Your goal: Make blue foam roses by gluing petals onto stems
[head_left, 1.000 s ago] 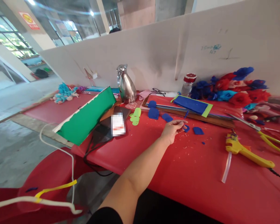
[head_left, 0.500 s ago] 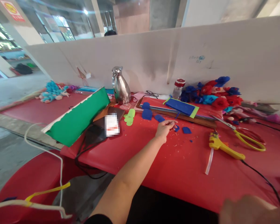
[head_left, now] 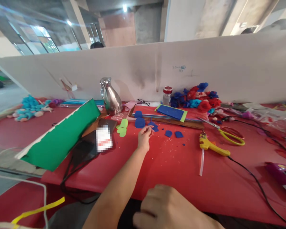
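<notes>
**Blue petals on the red bench — a few cut, one in the fingers**

Starting at the far left there is one heap of turquoise fluff [head_left: 30, 107], then one green board [head_left: 62, 140] propped on edge, one dark pouch [head_left: 90, 144] beside it and one steel jug [head_left: 110, 97] against the white divider [head_left: 205, 70]. A single lime-green cutout [head_left: 122, 128] lies just in front of the jug.

The left hand [head_left: 144, 136] reaches out over the red table [head_left: 181, 171], fingers pinched nearly closed on a small blue petal [head_left: 150, 123] held just above the surface. Around it I count five more loose blue pieces: two [head_left: 139, 122] to the left of the hand, one [head_left: 155, 128] touching the fingertips' side, and two [head_left: 173, 134] a little to the right. From what lies here the cutting looks partly done — the stack of coloured sheets [head_left: 172, 112] behind is far from used up, and none of these pieces is joined to another yet.

Further right: one jar with a red lid [head_left: 167, 94], one pile of finished red and blue flowers [head_left: 196, 98], too tangled to count, one yellow glue gun [head_left: 211, 145], one pair of yellow scissors [head_left: 225, 132] and one purple tool [head_left: 280, 173] at the edge.

The right hand [head_left: 173, 210] sits low and close to the camera, loosely curled; it seems to hold nothing, though its palm is hidden.
</notes>
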`<action>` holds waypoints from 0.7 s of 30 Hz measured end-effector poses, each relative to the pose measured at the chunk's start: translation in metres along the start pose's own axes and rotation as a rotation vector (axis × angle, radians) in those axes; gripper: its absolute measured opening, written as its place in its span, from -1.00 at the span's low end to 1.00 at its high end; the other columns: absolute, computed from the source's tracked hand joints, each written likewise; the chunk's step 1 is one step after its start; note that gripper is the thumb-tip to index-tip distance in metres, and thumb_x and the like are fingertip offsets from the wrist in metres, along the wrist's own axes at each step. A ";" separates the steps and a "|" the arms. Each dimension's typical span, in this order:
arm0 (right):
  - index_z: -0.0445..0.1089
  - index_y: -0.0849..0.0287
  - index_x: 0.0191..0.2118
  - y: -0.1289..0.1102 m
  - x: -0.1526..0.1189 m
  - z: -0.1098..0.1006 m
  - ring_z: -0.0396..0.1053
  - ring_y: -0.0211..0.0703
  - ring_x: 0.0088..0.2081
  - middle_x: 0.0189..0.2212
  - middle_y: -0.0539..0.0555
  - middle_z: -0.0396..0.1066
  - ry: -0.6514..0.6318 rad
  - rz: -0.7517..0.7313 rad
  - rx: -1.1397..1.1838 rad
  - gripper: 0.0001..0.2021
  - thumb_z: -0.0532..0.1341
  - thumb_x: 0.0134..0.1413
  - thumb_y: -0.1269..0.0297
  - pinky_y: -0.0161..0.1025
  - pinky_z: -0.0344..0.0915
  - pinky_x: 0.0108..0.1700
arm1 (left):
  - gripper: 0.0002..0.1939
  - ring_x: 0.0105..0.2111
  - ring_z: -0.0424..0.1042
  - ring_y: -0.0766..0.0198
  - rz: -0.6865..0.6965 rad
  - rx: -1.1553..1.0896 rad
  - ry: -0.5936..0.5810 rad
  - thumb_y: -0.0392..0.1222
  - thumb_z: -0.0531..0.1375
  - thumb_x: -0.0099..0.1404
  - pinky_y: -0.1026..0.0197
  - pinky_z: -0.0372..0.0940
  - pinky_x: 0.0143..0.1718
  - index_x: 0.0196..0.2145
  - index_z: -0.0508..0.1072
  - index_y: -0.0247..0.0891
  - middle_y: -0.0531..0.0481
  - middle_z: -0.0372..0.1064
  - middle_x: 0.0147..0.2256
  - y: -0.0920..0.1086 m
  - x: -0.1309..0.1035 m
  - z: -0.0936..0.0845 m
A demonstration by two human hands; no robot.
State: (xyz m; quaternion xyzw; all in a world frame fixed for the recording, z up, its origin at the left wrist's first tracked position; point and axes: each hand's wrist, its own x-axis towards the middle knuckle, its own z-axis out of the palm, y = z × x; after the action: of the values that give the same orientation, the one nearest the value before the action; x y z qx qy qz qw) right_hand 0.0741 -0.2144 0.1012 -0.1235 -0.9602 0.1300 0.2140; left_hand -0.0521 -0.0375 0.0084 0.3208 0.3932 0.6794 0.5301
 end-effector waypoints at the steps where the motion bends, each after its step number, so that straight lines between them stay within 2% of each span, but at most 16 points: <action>1: 0.36 0.14 -0.35 0.007 0.000 0.003 0.26 -0.25 -0.52 -0.52 -0.03 0.39 -0.062 0.065 -0.054 -0.88 0.11 0.14 0.44 -0.29 0.18 -0.49 | -0.82 -0.55 0.26 0.46 0.007 -0.031 0.017 -0.14 0.30 0.03 0.34 0.14 -0.42 -0.41 0.49 -0.28 0.08 0.35 -0.56 0.001 0.003 -0.003; 4: 0.35 0.16 -0.40 0.027 -0.018 0.018 0.32 -0.21 -0.43 -0.45 0.00 0.43 -0.186 0.332 -0.146 -0.82 0.12 -0.04 0.59 -0.29 0.16 -0.41 | -0.84 -0.46 0.34 0.43 0.057 -0.067 0.044 -0.16 0.33 0.00 0.31 0.20 -0.29 -0.45 0.49 -0.28 0.06 0.40 -0.51 0.001 0.011 -0.007; 7: 0.40 0.15 -0.36 0.046 -0.043 0.035 0.33 -0.20 -0.42 -0.45 0.03 0.42 -0.170 0.524 -0.199 -0.72 0.06 -0.09 0.64 -0.29 0.19 -0.37 | -0.84 -0.36 0.40 0.37 0.089 -0.055 0.025 -0.16 0.35 -0.02 0.27 0.21 -0.16 -0.47 0.50 -0.27 0.03 0.46 -0.44 0.000 0.013 -0.005; 10: 0.44 0.13 -0.25 0.063 -0.064 0.046 0.37 -0.21 -0.38 -0.41 0.04 0.45 -0.035 0.580 -0.217 -0.61 0.00 -0.06 0.65 -0.29 0.27 -0.30 | -0.83 -0.33 0.41 0.35 0.083 -0.061 -0.011 -0.16 0.36 -0.04 0.25 0.21 -0.13 -0.48 0.50 -0.27 0.02 0.47 -0.43 -0.001 0.013 -0.004; 14: 0.45 0.15 -0.18 0.083 -0.093 0.045 0.41 -0.13 -0.28 -0.30 0.12 0.48 0.201 0.583 -0.337 -0.62 -0.04 0.06 0.59 -0.18 0.34 -0.17 | -0.84 -0.42 0.38 0.39 0.011 -0.104 -0.034 -0.17 0.36 -0.02 0.26 0.23 -0.21 -0.48 0.48 -0.27 0.05 0.43 -0.47 0.000 0.014 -0.005; 18: 0.46 0.14 -0.19 0.095 -0.124 0.039 0.37 -0.04 -0.21 -0.25 0.16 0.47 0.389 0.749 -0.449 -0.72 0.00 0.16 0.42 -0.07 0.34 -0.11 | -0.88 -0.50 0.31 0.45 -0.011 -0.097 -0.072 -0.19 0.31 0.05 0.32 0.19 -0.35 -0.46 0.47 -0.27 0.08 0.36 -0.53 0.001 0.016 -0.006; 21: 0.45 0.14 -0.20 0.098 -0.140 0.037 0.34 0.01 -0.18 -0.23 0.17 0.45 0.429 0.877 -0.469 -0.77 0.05 0.18 0.28 -0.02 0.33 -0.10 | -0.90 -0.55 0.23 0.47 -0.033 -0.074 -0.116 -0.21 0.30 0.07 0.34 0.14 -0.43 -0.45 0.47 -0.27 0.08 0.33 -0.55 0.001 0.018 -0.003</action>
State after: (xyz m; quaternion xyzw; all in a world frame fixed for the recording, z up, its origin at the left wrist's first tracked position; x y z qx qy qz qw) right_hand 0.1986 -0.1706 -0.0138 -0.5811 -0.7565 -0.0390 0.2976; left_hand -0.0595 -0.0208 0.0076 0.3335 0.3417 0.6648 0.5746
